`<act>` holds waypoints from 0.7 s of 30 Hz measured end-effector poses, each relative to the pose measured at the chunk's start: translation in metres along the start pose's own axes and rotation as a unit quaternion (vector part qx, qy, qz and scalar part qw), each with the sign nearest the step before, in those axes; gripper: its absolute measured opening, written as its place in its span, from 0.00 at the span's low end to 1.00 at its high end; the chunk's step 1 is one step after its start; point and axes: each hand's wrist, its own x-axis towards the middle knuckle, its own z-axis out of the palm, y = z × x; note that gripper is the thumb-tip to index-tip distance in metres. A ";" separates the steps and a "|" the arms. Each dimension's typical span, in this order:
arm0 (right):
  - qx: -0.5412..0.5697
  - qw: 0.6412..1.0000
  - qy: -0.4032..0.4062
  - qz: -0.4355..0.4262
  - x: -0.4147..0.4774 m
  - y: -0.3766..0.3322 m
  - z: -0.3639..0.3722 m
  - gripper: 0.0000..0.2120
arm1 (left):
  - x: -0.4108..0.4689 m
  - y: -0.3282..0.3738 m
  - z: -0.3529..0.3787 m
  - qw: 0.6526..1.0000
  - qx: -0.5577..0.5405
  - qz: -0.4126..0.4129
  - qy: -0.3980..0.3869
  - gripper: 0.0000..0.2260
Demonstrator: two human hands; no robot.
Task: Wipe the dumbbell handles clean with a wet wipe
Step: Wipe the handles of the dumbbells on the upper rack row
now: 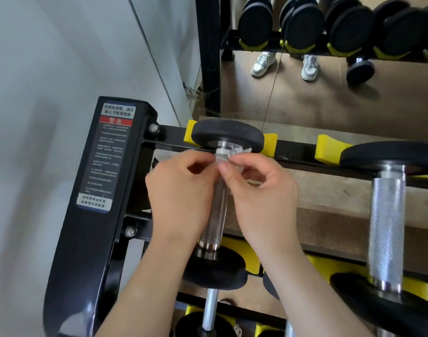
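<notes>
The left hand [181,190] and right hand [264,193] meet fingertip to fingertip. Both pinch a crumpled wet wipe [239,150] at the far end of the handle [215,215], just under the black end weight [227,133]. The wipe is soft and limp, so it likely needs wrapping round the bar, and the knurled steel should drag on it. The rack [105,239] rails crowd both ends. There is open room along the bar, and the next dumbbell [385,227] is well apart.

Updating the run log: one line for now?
left hand: pinches wet wipe | right hand: pinches wet wipe | where: far end of dumbbell handle
</notes>
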 end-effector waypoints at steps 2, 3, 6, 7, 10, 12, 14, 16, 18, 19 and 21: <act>-0.021 0.999 0.011 -0.024 0.004 0.002 0.002 0.02 | 0.005 0.003 0.005 0.999 -0.033 -0.003 0.025 0.05; -0.024 0.999 0.005 -0.023 0.003 0.004 0.001 0.03 | 0.005 0.005 0.006 0.999 -0.033 0.009 0.026 0.06; 0.019 0.998 -0.058 0.025 -0.008 0.004 -0.009 0.05 | -0.009 0.001 -0.001 0.989 0.068 0.128 -0.005 0.05; 0.031 0.996 -0.081 0.035 -0.012 0.002 -0.013 0.08 | -0.017 -0.003 -0.007 0.981 0.098 0.168 -0.018 0.05; 0.014 0.991 -0.132 0.018 -0.018 -0.001 -0.023 0.13 | -0.031 -0.010 -0.027 0.980 0.071 0.170 -0.072 0.09; 0.003 0.986 -0.167 0.025 -0.019 -0.002 -0.029 0.18 | -0.036 -0.011 -0.036 0.985 0.043 0.110 -0.123 0.11; -0.024 0.981 -0.191 0.014 -0.016 0.000 -0.033 0.22 | -0.039 -0.013 -0.037 0.987 -0.011 0.042 -0.155 0.14; -0.095 0.976 -0.193 -0.045 -0.015 0.002 -0.031 0.23 | -0.042 -0.011 -0.036 0.987 -0.078 -0.009 -0.138 0.14; -0.180 0.962 -0.157 -0.131 -0.013 0.005 -0.022 0.20 | -0.046 -0.009 -0.039 0.987 -0.115 -0.031 -0.108 0.14; -0.198 0.955 -0.137 -0.172 -0.010 0.007 -0.017 0.15 | -0.051 -0.009 -0.042 0.990 -0.107 -0.030 -0.088 0.15; -0.202 0.941 -0.126 -0.240 -0.010 0.009 -0.013 0.05 | -0.068 -0.013 -0.049 0.998 -0.034 -0.017 -0.051 0.15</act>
